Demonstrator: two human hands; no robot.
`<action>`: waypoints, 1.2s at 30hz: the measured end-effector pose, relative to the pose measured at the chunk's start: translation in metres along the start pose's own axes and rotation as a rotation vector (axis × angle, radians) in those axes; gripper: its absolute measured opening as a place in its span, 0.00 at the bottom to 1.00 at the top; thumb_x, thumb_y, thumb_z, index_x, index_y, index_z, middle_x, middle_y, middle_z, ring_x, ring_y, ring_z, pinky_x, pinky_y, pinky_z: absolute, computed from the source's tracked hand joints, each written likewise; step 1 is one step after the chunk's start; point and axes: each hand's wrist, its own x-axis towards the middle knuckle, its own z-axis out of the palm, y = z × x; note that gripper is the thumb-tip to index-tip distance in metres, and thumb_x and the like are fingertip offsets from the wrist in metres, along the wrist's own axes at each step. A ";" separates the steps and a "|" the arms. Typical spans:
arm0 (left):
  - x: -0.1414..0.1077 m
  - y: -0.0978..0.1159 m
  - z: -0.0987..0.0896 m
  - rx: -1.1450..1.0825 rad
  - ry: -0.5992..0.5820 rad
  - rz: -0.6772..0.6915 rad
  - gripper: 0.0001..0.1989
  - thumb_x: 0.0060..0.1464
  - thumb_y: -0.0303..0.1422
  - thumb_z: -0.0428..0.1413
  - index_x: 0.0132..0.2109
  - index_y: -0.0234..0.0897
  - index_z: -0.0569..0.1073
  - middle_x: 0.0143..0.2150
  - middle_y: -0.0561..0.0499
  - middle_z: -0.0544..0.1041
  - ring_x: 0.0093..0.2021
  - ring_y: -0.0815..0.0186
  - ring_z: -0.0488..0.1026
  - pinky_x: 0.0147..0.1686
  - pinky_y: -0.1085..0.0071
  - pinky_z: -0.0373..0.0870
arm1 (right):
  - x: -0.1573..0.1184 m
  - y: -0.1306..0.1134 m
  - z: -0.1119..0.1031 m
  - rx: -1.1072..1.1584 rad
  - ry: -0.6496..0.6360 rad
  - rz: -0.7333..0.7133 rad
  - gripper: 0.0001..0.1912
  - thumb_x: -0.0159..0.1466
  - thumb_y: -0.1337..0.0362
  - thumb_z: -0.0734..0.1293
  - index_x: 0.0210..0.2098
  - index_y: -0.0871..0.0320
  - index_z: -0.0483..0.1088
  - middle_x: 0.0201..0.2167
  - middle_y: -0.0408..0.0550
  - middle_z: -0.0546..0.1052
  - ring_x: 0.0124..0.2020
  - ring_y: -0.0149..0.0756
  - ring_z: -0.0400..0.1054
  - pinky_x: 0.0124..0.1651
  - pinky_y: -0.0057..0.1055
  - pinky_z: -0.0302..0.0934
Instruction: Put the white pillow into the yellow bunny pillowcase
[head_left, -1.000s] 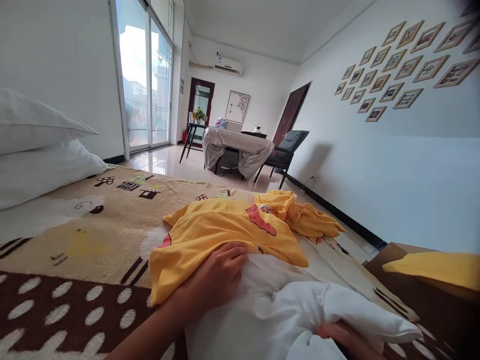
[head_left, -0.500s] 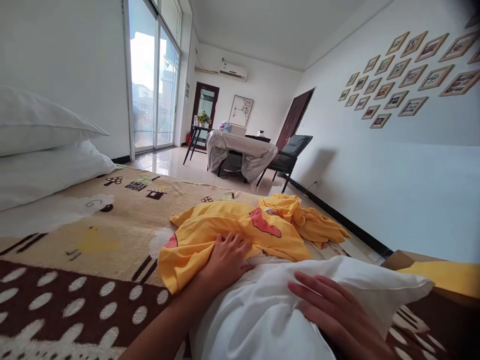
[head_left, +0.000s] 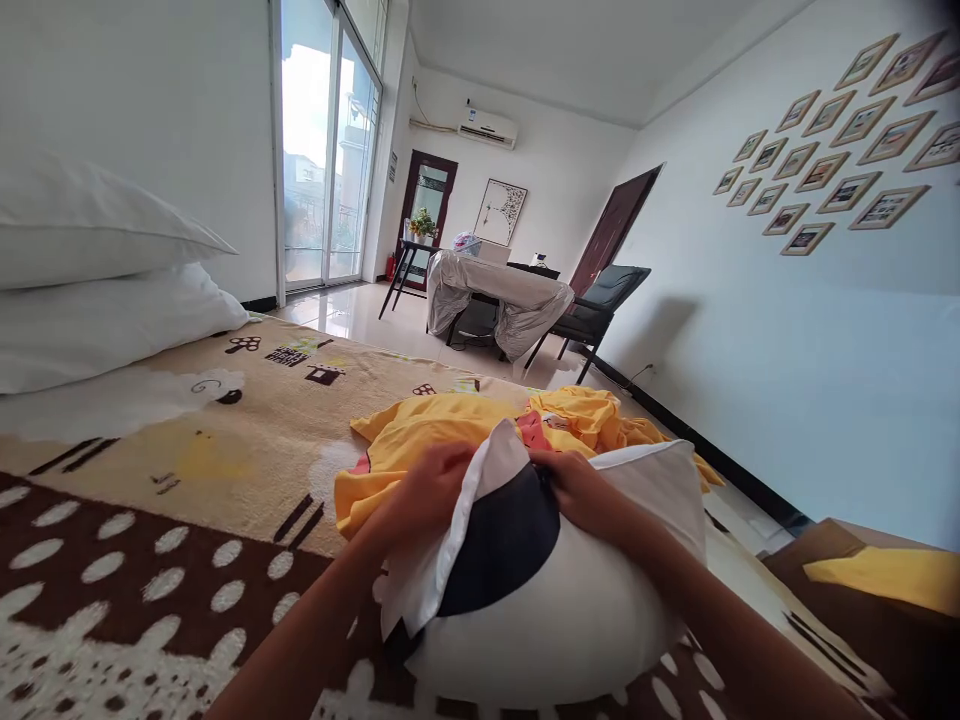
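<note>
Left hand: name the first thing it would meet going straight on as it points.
The left hand would probably push into the white pillow, at the raised edge it seems to grip; the yellow printed cloth looks next, though depth is unclear.

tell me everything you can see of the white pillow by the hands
The white pillow looks plump and soft, in smooth fabric, with a large dark patch on its near side and a smaller dark mark at its lower left. Its upper edge is pulled up into a peak. It sits on the patterned blanket, in front of the yellow cloth. The right hand grips its top; the left hand touches its left edge, fingertips hidden.
</note>
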 end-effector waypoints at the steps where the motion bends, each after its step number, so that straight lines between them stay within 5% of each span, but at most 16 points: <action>1: -0.003 0.010 -0.004 -0.028 0.018 -0.002 0.15 0.56 0.38 0.47 0.36 0.33 0.74 0.36 0.46 0.76 0.38 0.62 0.72 0.38 0.69 0.69 | 0.001 0.002 0.000 0.008 -0.013 0.011 0.16 0.54 0.75 0.57 0.34 0.59 0.73 0.26 0.46 0.77 0.32 0.37 0.70 0.40 0.31 0.62; 7: -0.031 0.051 0.011 0.259 0.016 -0.019 0.20 0.56 0.45 0.51 0.51 0.40 0.67 0.44 0.46 0.75 0.43 0.56 0.72 0.41 0.64 0.67 | -0.010 0.001 0.005 0.060 0.040 0.007 0.13 0.55 0.73 0.58 0.33 0.58 0.72 0.27 0.46 0.76 0.31 0.36 0.68 0.37 0.30 0.61; 11: -0.034 0.047 0.027 0.271 -0.019 -0.075 0.16 0.57 0.44 0.49 0.46 0.38 0.67 0.40 0.45 0.76 0.42 0.55 0.71 0.41 0.63 0.64 | -0.025 -0.008 0.003 0.058 0.217 -0.030 0.07 0.56 0.68 0.60 0.30 0.58 0.70 0.28 0.46 0.75 0.30 0.36 0.67 0.34 0.30 0.61; 15: -0.036 0.044 0.034 0.178 0.100 -0.085 0.16 0.59 0.46 0.45 0.37 0.39 0.69 0.32 0.49 0.74 0.36 0.60 0.69 0.38 0.66 0.62 | -0.039 -0.006 0.002 0.048 0.410 -0.155 0.10 0.56 0.65 0.60 0.35 0.56 0.69 0.29 0.45 0.75 0.29 0.35 0.69 0.32 0.29 0.61; 19: -0.036 0.043 0.035 0.146 0.154 -0.067 0.17 0.58 0.45 0.46 0.30 0.38 0.68 0.27 0.52 0.71 0.31 0.64 0.66 0.33 0.69 0.59 | -0.053 0.006 0.007 0.057 0.510 -0.202 0.19 0.61 0.59 0.55 0.47 0.55 0.67 0.41 0.51 0.76 0.41 0.42 0.71 0.41 0.35 0.64; 23: -0.024 0.035 0.027 0.029 0.134 -0.057 0.16 0.57 0.43 0.47 0.27 0.37 0.65 0.24 0.55 0.67 0.28 0.67 0.62 0.30 0.71 0.57 | -0.065 -0.004 0.001 -0.030 0.612 -0.365 0.27 0.65 0.58 0.50 0.63 0.55 0.52 0.56 0.55 0.68 0.54 0.48 0.65 0.51 0.45 0.61; 26: -0.015 0.027 0.017 -0.073 0.082 -0.076 0.17 0.55 0.43 0.48 0.25 0.36 0.63 0.23 0.56 0.64 0.27 0.69 0.59 0.29 0.73 0.56 | -0.066 -0.038 -0.010 -0.217 0.419 -0.445 0.32 0.64 0.48 0.55 0.65 0.50 0.49 0.64 0.55 0.57 0.60 0.53 0.57 0.55 0.50 0.57; 29: -0.011 0.020 0.012 -0.123 0.036 -0.084 0.16 0.53 0.43 0.49 0.24 0.36 0.63 0.23 0.56 0.63 0.27 0.70 0.58 0.29 0.73 0.56 | -0.064 -0.073 -0.011 -0.438 0.155 -0.251 0.41 0.54 0.41 0.65 0.63 0.46 0.55 0.63 0.56 0.59 0.56 0.56 0.61 0.51 0.48 0.61; 32: -0.011 0.017 0.010 -0.112 0.037 -0.101 0.16 0.53 0.42 0.49 0.24 0.36 0.63 0.23 0.55 0.62 0.27 0.69 0.58 0.29 0.73 0.57 | -0.063 -0.086 -0.002 -0.510 0.092 -0.094 0.43 0.52 0.41 0.67 0.64 0.46 0.54 0.54 0.59 0.68 0.44 0.53 0.70 0.39 0.44 0.66; 36: -0.012 0.016 0.003 -0.005 0.081 -0.045 0.16 0.57 0.41 0.45 0.26 0.36 0.63 0.24 0.55 0.64 0.28 0.68 0.61 0.30 0.72 0.58 | -0.066 -0.079 0.005 -0.498 0.052 -0.071 0.45 0.52 0.39 0.66 0.64 0.47 0.54 0.46 0.59 0.72 0.34 0.48 0.72 0.33 0.40 0.66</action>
